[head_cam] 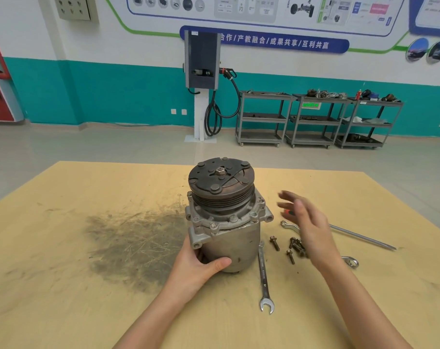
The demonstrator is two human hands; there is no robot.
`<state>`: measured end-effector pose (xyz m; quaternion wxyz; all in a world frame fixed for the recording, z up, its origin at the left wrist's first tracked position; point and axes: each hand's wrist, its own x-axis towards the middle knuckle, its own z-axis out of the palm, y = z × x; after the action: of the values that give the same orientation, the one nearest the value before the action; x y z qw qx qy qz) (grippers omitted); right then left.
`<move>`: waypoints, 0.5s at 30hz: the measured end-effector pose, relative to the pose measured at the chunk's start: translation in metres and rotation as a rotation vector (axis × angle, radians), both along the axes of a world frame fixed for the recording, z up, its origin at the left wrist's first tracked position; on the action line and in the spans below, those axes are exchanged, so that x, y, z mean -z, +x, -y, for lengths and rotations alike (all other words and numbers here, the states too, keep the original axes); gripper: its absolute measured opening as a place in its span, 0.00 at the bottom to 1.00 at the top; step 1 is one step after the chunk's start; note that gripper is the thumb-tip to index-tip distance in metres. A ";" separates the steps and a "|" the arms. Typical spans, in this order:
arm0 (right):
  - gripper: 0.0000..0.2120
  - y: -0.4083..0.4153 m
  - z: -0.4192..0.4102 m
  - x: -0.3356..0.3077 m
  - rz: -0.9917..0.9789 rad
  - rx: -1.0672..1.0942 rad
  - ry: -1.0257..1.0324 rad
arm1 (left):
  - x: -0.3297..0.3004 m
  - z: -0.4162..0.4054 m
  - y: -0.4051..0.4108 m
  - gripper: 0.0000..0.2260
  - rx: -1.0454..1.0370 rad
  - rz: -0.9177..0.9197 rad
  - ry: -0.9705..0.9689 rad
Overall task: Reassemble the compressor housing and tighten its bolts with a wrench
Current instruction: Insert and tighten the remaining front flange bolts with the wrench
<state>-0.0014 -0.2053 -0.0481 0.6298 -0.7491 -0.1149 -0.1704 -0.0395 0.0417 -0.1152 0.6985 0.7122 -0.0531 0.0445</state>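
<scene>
A: Where does the job stand?

B: The grey cast-metal compressor with the dark grooved pulley on top (222,215) stands upright on the pale wooden table (88,311). The left hand (201,265) grips its lower body, thumb curled across the front and the other fingers wrapped behind, out of sight. The flanged upper housing already sits on the cylinder, so I judge the parts are mated and bolting comes next.

A: And the other hand?

B: The right hand (307,222) is blurred above the table, fingers straight and spread, holding nothing. Just beneath its palm lie the loose rusty flanged bolts (289,248). Beyond its fingertips is a second steel spanner (288,225), mostly hidden by the hand, and a long thin steel rod (362,238) runs off past the knuckles.

A: A wrench within reach?

B: Yes, the long silver combination wrench (264,275) lies between the two wrists, just beside the left thumb, open jaw toward the person.

A: So the next move?

B: Probably pinching up one bolt and starting it by hand in a flange hole while the left hand steadies the body. Whether any holes already hold bolts I cannot tell for certain.
</scene>
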 end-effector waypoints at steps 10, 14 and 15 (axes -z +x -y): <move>0.05 -0.004 0.050 0.025 -0.039 0.451 -0.733 | 0.010 -0.001 0.005 0.48 0.002 0.013 0.019; 0.08 -0.006 0.041 0.031 -0.086 0.373 -0.913 | 0.009 -0.001 0.005 0.47 0.010 0.016 0.022; 0.10 -0.006 0.038 0.032 -0.100 0.365 -0.954 | 0.009 -0.001 0.005 0.47 0.011 0.018 0.025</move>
<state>-0.0072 -0.2434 -0.0798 0.1825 -0.9682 -0.0169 -0.1701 -0.0343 0.0432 -0.1241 0.6894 0.7200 -0.0640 0.0466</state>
